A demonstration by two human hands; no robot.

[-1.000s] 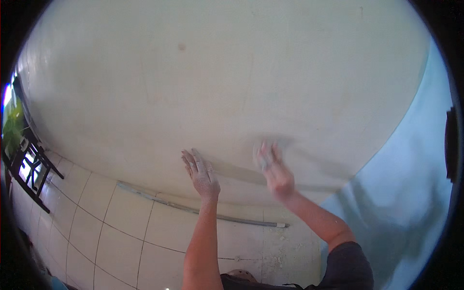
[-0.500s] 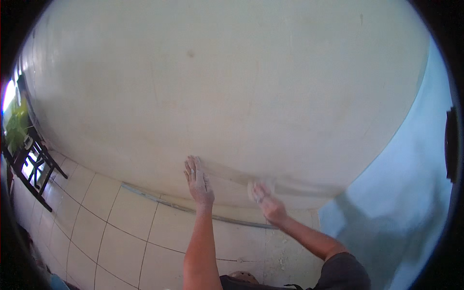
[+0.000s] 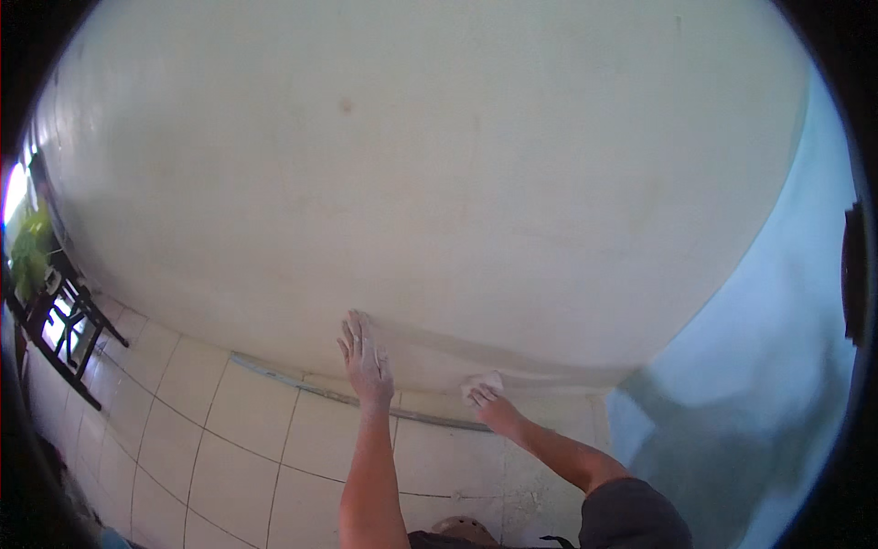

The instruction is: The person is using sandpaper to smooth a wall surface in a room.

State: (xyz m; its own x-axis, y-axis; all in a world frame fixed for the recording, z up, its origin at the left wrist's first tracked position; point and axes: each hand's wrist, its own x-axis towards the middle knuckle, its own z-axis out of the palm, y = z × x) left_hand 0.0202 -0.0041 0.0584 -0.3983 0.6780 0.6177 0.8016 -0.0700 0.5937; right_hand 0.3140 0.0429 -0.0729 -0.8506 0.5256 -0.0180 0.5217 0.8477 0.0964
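Note:
A broad pale cream wall [image 3: 457, 201] fills most of the view. Low on it, my left hand [image 3: 367, 361] lies flat with fingers stretched upward, coated in whitish dust, and holds nothing. To its right and slightly lower, my right hand [image 3: 494, 408] presses a pale piece of sandpaper [image 3: 482, 382] against the wall close to the floor. The fingers lie bent over the sheet, whose grit side is hidden.
A long thin grey strip [image 3: 311, 386] lies on the tiled floor [image 3: 240, 462] along the wall's foot. A light blue wall [image 3: 732, 366] meets the cream one at the right. Dark wooden furniture [image 3: 69, 343] stands at far left beside green leaves [image 3: 32, 252].
My right hand has slid the sandpaper down the wall and slightly left. My left hand sits a little lower in the view, still flat and stretched out.

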